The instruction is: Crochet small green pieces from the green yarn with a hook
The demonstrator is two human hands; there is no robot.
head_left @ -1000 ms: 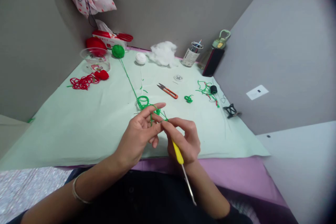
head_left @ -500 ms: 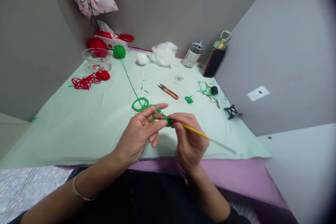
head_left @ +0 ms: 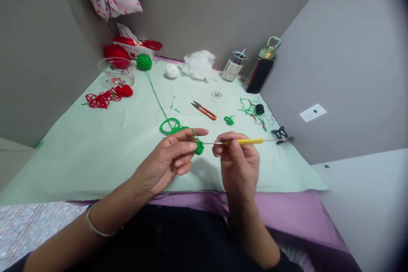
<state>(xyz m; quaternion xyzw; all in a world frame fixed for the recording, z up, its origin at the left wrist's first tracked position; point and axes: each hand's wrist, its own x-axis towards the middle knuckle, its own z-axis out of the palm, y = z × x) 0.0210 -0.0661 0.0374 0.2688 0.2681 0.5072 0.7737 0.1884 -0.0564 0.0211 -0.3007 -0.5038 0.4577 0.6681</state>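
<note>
A small green crocheted piece (head_left: 199, 148) is pinched between the thumb and fingers of my left hand (head_left: 174, 153). Green yarn runs over the raised index finger of that hand. My right hand (head_left: 239, 161) grips a crochet hook (head_left: 248, 141) by its yellow handle, and the thin metal shaft points left, its tip at the edge of the green piece. A loose coil of green yarn (head_left: 170, 126) lies just beyond my left hand, and a strand leads back from it to a green yarn ball (head_left: 144, 62).
Orange-handled snips (head_left: 204, 110) lie mid-table, near a small green yarn bundle (head_left: 229, 120). Behind are white stuffing (head_left: 199, 66), a white ball (head_left: 171, 71), a pen jar (head_left: 233, 67) and a phone (head_left: 259, 76). Red yarn (head_left: 103, 98) lies left, a black clip (head_left: 281, 135) right.
My right hand has turned and moved right, bringing the hook from a slant to nearly level. My left hand and the green piece have shifted slightly left.
</note>
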